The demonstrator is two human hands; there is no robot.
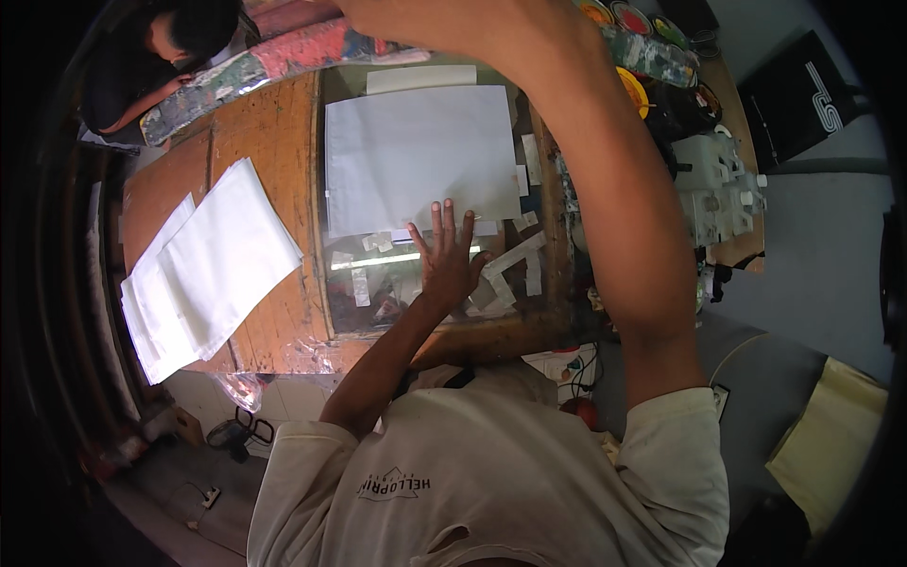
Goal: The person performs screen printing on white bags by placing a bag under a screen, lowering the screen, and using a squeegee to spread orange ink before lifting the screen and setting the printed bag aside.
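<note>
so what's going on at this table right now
A person stands over a wooden table with a glass panel set in it. Their left hand lies flat, fingers spread, on the lower edge of a white sheet lying on the glass. Their right arm reaches up and forward, the hand out of view past the top edge. A stack of white sheets lies to the left, paint pots at the far right, and another person sits at the far corner.
</note>
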